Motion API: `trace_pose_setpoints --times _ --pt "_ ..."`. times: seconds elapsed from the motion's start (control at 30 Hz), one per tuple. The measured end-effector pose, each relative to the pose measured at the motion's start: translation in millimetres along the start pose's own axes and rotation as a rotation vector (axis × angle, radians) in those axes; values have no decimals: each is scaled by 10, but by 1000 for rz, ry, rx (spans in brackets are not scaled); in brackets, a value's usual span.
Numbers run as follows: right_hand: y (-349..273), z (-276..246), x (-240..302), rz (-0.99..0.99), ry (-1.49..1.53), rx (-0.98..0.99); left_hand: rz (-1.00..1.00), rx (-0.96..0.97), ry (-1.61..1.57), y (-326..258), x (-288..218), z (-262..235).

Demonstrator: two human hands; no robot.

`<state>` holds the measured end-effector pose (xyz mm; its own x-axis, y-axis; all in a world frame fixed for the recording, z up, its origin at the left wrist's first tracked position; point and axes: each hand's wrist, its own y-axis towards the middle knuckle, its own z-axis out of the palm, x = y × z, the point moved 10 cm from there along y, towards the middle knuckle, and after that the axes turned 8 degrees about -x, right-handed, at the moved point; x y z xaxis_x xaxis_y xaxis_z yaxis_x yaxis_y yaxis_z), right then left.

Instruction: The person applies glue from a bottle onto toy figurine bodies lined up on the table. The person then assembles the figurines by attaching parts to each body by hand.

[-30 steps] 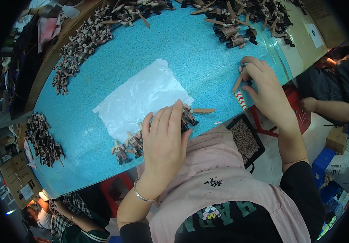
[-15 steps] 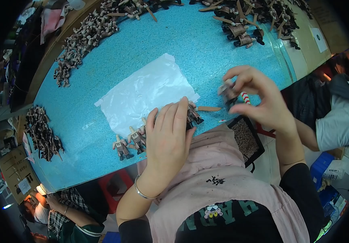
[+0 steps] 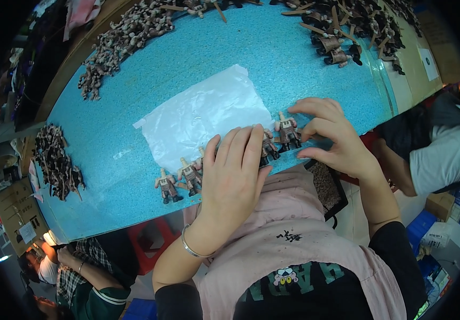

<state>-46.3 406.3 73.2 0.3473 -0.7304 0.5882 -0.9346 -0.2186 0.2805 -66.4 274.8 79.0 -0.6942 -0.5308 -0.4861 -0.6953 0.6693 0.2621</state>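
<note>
A row of small toy figures in brown and grey lies along the near edge of the blue table, over the lower side of a white plastic sheet. My left hand rests flat over the middle of the row, fingers stretched out, hiding part of the figures beneath. Left of it, two figures show whole: an end figure and its neighbour. Another figure lies at the row's right end. Beside that one, my right hand is open, fingers curved and apart, with nothing gripped.
Piles of pale parts, dark parts and figures with brown blade-like pieces lie around the blue table. A black tray of small bits sits below the edge. Other people sit at both sides.
My right hand has lowered the figure it held and let it go at the row's right end. My left hand stays over the row. The whole view has shifted a little.
</note>
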Motion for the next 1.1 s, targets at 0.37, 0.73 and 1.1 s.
trace_pose_setpoints --times 0.37,0.73,1.1 --pt "244 448 384 -132 -74 62 58 5 235 -303 382 -177" --pt "444 674 667 -212 -51 49 39 -56 119 -402 636 -469" --pt "1661 74 588 -164 9 -171 -41 -525 27 -398 1399 -1384"
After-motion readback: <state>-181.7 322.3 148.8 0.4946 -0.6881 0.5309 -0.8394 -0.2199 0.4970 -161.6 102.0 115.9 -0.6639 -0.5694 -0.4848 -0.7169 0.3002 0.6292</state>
